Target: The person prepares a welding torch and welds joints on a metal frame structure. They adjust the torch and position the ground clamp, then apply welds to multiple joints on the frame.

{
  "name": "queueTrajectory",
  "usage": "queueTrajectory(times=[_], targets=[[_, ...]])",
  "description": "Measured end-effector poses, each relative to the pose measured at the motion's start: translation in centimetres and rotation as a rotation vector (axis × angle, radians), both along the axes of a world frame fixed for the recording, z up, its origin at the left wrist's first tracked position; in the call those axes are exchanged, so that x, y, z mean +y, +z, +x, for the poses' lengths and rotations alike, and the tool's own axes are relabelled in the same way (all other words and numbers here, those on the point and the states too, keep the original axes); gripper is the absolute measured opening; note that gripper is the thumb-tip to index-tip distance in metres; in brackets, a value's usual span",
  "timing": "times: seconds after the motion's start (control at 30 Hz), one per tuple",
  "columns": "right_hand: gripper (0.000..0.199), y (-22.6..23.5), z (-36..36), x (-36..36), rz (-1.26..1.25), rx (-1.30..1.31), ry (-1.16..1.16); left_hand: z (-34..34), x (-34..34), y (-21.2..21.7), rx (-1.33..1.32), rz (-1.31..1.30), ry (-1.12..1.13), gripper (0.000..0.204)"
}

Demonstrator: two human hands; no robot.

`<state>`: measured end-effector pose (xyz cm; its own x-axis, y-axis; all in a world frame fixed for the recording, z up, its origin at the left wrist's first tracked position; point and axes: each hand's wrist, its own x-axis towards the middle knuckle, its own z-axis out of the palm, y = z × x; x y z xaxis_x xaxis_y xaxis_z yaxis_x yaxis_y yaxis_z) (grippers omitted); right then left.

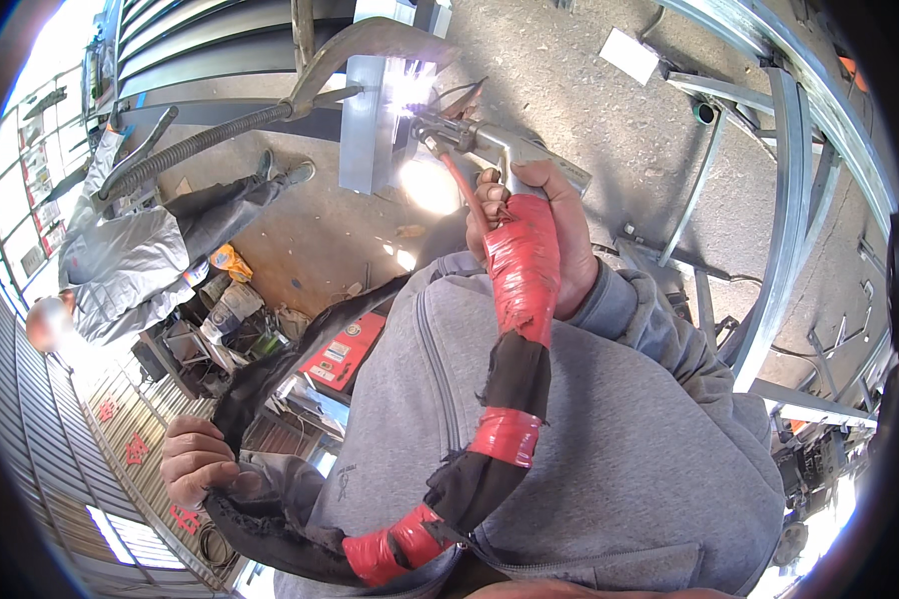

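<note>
My right hand (554, 235) grips a metal welding torch (489, 145) by its red-taped handle. The torch tip points at a bright spot on an upright pale metal bar (370, 125), where glare hides the contact. A thick cable (514, 394), wrapped in black cloth and red tape, runs from the torch down across my grey hooded top. My left hand (198, 459) is closed on the black-wrapped end of that cable at the lower left.
Another person in grey work clothes (135, 255) stands at the left by a ribbed hose (195, 145). A red box (345, 349) and clutter lie below. A galvanised steel frame (784, 220) rests on the concrete floor at the right.
</note>
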<state>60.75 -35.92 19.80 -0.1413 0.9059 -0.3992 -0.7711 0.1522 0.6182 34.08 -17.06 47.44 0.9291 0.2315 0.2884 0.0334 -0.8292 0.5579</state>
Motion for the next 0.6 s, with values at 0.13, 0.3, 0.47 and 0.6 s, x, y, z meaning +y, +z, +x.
queueTrajectory(times=[0.13, 0.3, 0.47, 0.6], targets=[[0.028, 0.2, 0.1, -0.2, -0.013, -0.041, 0.014, 0.0, -0.2, 0.0, -0.002, -0.002, 0.020, 0.036], [0.033, 1.1, 0.8, -2.2, -0.062, 0.036, 0.019, 0.4, -0.6, -0.5, -0.020, -0.008, 0.055, 0.035], [0.030, 0.4, 1.0, -2.6, -0.101, 0.017, -0.024, 1.3, 0.4, -0.9, 0.019, -0.028, -0.037, 0.035], [0.032, -0.9, 0.3, -2.4, -0.089, -0.022, -0.021, 1.9, 1.0, -1.1, 0.037, -0.056, -0.103, 0.036]])
